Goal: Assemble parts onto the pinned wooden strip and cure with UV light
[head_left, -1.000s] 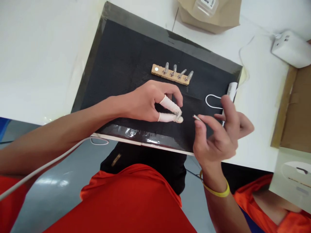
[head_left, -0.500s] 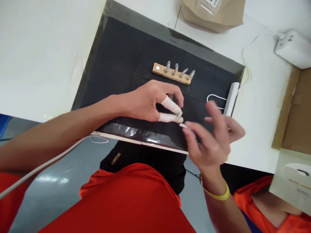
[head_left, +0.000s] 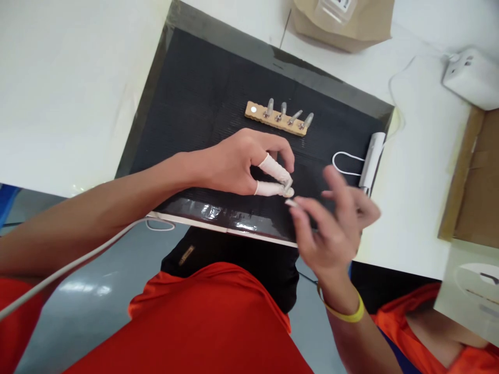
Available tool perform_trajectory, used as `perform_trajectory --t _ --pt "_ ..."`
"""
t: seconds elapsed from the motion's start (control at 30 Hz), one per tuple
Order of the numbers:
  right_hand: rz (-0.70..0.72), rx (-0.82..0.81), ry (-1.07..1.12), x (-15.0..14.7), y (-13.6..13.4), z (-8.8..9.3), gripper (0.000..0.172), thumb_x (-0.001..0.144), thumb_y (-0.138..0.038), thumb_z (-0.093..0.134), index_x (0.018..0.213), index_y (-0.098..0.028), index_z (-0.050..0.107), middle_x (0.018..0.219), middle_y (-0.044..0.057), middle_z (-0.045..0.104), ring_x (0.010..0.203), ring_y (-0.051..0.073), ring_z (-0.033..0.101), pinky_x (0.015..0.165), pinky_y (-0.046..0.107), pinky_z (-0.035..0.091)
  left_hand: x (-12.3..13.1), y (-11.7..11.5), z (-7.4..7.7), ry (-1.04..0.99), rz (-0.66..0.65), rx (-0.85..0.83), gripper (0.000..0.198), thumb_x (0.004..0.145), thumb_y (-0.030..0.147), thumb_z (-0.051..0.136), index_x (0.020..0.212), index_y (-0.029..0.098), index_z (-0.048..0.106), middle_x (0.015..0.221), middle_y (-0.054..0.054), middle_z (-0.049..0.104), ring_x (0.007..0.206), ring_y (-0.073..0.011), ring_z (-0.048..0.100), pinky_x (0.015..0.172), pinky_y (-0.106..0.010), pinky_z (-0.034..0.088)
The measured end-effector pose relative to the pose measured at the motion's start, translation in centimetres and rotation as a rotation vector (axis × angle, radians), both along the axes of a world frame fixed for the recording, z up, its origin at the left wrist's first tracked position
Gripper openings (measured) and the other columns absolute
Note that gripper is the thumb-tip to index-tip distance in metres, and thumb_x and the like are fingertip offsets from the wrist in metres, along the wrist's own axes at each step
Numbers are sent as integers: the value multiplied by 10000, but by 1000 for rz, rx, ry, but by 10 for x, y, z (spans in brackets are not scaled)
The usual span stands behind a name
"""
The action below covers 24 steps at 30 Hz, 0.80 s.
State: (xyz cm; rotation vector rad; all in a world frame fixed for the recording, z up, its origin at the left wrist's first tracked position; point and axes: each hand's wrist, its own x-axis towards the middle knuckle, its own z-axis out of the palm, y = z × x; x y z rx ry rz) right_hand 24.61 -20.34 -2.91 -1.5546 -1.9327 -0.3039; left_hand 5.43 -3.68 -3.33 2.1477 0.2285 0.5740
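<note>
My left hand (head_left: pixel 241 163) rests on the black mat (head_left: pixel 202 93), its thumb and forefinger in white finger cots pinched on a tiny part I cannot make out. My right hand (head_left: pixel 331 228), slightly blurred, pinches a small metal pin (head_left: pixel 292 202) between thumb and forefinger, its tip almost touching the left fingertips; the other fingers are spread. A small wooden strip (head_left: pixel 276 118) with several upright metal pins and one empty hole lies on the mat just beyond the left hand.
A white cylindrical tool (head_left: pixel 372 158) with a looped white cord lies at the mat's right edge. A white adapter (head_left: pixel 470 78) sits far right, beside a cardboard box (head_left: pixel 473 176). A brown bag (head_left: pixel 343 21) lies at the top. A white cable (head_left: pixel 78 262) runs under my left forearm.
My right hand moved left with the metal pin, from near the white tool to the left fingertips. The left hand stayed put.
</note>
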Motion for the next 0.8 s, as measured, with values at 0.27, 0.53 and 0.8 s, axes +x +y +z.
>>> perform_trajectory --t 0.27,0.53,0.8 --pt "-79 45 90 1 1 -4 145 917 -169 727 1047 -227 751 1513 107 644 1145 249 599 857 386 549 0 1 -2 -13 10 8 135 950 300 739 994 260 860 1110 -82 790 790 -102 688 763 -218 499" --pt "-45 19 22 -3 -1 -1 133 927 -211 731 1056 -244 741 1450 107 683 1128 256 620 856 399 562 0 1 -1 36 15 19 167 959 305 707 1008 263 861 1128 -74 795 832 -99 690 757 -202 482" --pt "74 -31 -70 -9 -5 3 191 875 -204 804 1051 -238 739 1442 86 688 1133 232 609 909 375 549 0 1 -2 22 0 15 152 956 268 712 987 239 858 1122 -81 782 795 -96 676 760 -212 491"
